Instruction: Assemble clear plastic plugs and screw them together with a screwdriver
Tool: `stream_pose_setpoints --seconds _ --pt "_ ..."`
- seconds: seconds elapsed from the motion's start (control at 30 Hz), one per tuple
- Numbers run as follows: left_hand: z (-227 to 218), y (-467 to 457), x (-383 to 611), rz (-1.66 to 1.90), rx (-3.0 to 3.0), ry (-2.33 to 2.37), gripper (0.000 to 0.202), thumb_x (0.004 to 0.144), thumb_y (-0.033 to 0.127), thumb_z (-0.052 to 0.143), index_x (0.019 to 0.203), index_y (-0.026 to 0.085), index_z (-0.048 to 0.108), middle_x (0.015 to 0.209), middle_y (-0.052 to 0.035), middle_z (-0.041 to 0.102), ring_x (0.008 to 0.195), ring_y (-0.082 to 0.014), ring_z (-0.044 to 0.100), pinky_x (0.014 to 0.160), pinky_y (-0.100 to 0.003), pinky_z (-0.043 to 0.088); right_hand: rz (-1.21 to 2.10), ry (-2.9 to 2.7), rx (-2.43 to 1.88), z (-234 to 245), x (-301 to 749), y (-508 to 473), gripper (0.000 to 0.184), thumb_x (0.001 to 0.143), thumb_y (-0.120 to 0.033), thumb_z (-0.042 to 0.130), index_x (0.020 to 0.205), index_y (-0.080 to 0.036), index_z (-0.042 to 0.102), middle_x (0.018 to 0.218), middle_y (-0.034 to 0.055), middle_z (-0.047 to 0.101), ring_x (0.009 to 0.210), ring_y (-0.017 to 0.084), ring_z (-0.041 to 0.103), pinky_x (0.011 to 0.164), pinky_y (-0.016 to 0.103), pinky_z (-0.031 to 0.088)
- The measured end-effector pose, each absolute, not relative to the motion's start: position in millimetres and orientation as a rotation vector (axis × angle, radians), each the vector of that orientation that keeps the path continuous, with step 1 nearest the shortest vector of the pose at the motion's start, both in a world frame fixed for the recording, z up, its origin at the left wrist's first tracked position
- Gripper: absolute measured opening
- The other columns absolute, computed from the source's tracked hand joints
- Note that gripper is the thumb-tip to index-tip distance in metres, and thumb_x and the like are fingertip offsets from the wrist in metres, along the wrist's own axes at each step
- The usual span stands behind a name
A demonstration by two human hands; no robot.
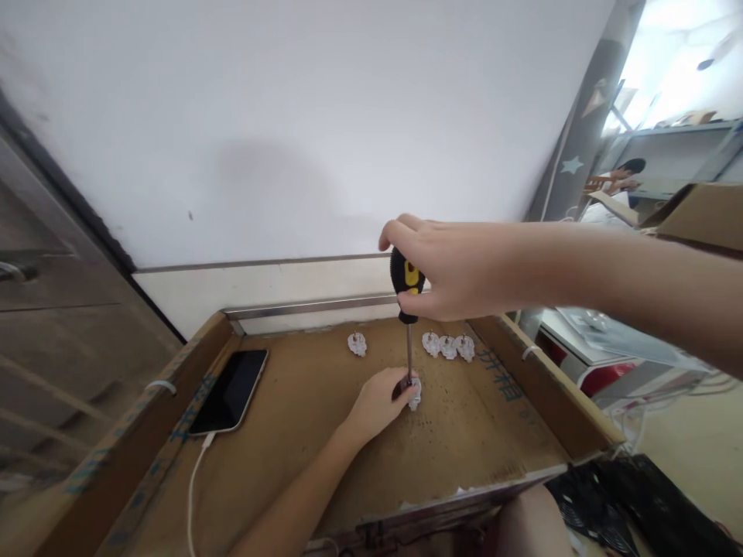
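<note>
My right hand [423, 267] is wrapped round the black and yellow handle of a screwdriver [409, 340], which stands upright with its shaft pointing down. Its tip meets a small whitish plastic part [415, 396] lying on the cardboard. My left hand [380, 398] pinches that part from the left, fingers close around the screwdriver's tip; a dark bit shows between thumb and finger, too small to name. Behind the hands lies a similar white part [357, 344], and several more sit in a row, among them one white part [447, 346], with small pins standing up.
A cardboard liner [290, 464] with raised sides covers the work surface. On the left rests a phone [229, 392] with a white cable [194, 480]. A white wall [290, 139] rises behind. At the right are an open carton [702, 216] and, farther off, a seated person [624, 176].
</note>
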State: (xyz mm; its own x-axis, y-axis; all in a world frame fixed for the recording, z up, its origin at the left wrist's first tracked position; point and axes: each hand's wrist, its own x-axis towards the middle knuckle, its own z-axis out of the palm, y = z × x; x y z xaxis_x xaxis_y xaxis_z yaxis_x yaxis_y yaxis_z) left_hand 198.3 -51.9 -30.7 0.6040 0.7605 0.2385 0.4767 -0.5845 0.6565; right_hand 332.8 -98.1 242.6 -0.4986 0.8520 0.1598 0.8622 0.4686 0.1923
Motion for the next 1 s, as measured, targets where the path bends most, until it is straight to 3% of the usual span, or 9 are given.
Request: stream_pose_setpoints --seconds 0.07,0.2,0.3,0.37,0.5,0.63,0.8,0.93,1.0 --pt "-29.2 -52.4 198.5 0.689 2.284 0.987 0.022 0.087 0.032 0.047 0.101 0.023 0.062 0.103 -0.0019 0.066 0.096 -0.0182 0.059 0.086 -0.030 0.044 -0.205 -2.691 -1.472 241.9 334.5 -98.6 0.044 0.081 -0.041 0.046 0.120 -0.023 0.041 0.097 0.0052 0.060 0.059 0.010 0.051 0.053 0.025 0.033" --pt "-25.9 -53.4 198.4 0.671 2.289 1.028 0.022 0.087 0.033 0.047 0.099 0.024 0.062 0.101 -0.0016 0.066 0.094 -0.0183 0.059 0.085 -0.031 0.044 -0.569 -2.581 -1.541 241.9 335.9 -102.7 0.042 0.084 -0.050 0.040 0.106 -0.016 0.050 0.082 0.0084 0.060 0.068 0.018 0.055 0.057 0.028 0.033" --pt "-24.6 -54.0 198.5 0.655 2.291 1.043 0.022 0.086 0.034 0.048 0.100 0.024 0.062 0.099 -0.0016 0.066 0.093 -0.0185 0.059 0.084 -0.031 0.044 -0.195 -2.680 -1.533 243.4 335.3 -106.0 0.043 0.082 -0.041 0.044 0.121 -0.024 0.039 0.094 0.0049 0.061 0.060 0.013 0.053 0.055 0.026 0.034" --pt "-24.6 -54.5 198.7 0.650 2.283 1.064 0.024 0.084 0.034 0.051 0.104 0.025 0.061 0.100 -0.0016 0.066 0.092 -0.0187 0.059 0.083 -0.031 0.044 -0.106 -2.686 -1.528 243.5 335.0 -106.3 0.042 0.082 -0.042 0.044 0.122 -0.027 0.040 0.091 0.0031 0.061 0.059 0.012 0.052 0.054 0.026 0.035" --pt "-26.6 -54.8 199.0 0.652 2.253 1.084 0.027 0.082 0.036 0.054 0.106 0.026 0.061 0.102 -0.0011 0.064 0.093 -0.0184 0.059 0.083 -0.030 0.044 -0.670 -2.504 -1.660 243.0 338.6 -102.8 0.043 0.085 -0.051 0.036 0.104 -0.016 0.051 0.082 0.0099 0.060 0.070 0.020 0.055 0.059 0.031 0.035" --pt "-27.6 -53.9 199.1 0.664 2.264 1.052 0.025 0.083 0.034 0.053 0.105 0.024 0.061 0.102 -0.0014 0.064 0.095 -0.0182 0.058 0.085 -0.030 0.043 -0.244 -2.684 -1.641 246.2 346.1 -100.5 0.046 0.080 -0.046 0.045 0.121 -0.026 0.039 0.091 0.0038 0.060 0.057 0.013 0.051 0.056 0.028 0.035" --pt "-23.5 -54.1 198.2 0.644 2.280 1.008 0.030 0.079 0.034 0.058 0.108 0.024 0.060 0.107 -0.0024 0.064 0.099 -0.0192 0.056 0.089 -0.032 0.042 -0.638 -2.544 -1.672 244.8 346.4 -102.8 0.044 0.084 -0.054 0.038 0.107 -0.018 0.049 0.084 0.0075 0.060 0.065 0.017 0.053 0.059 0.029 0.034" --pt "-21.7 -55.4 198.5 0.623 2.267 1.005 0.035 0.077 0.034 0.059 0.110 0.023 0.060 0.104 -0.0032 0.065 0.096 -0.0197 0.056 0.087 -0.032 0.043 -0.198 -2.671 -1.565 244.7 344.7 -103.4 0.044 0.081 -0.043 0.047 0.121 -0.028 0.039 0.102 0.0029 0.059 0.061 0.011 0.052 0.056 0.026 0.036" --pt "-22.0 -55.7 199.3 0.622 2.257 1.013 0.034 0.077 0.034 0.060 0.110 0.023 0.060 0.101 -0.0026 0.065 0.094 -0.0194 0.056 0.086 -0.032 0.044 -0.316 -2.608 -1.644 245.3 344.3 -103.1 0.040 0.083 -0.047 0.043 0.116 -0.024 0.046 0.092 0.0049 0.061 0.064 0.014 0.054 0.057 0.027 0.036"
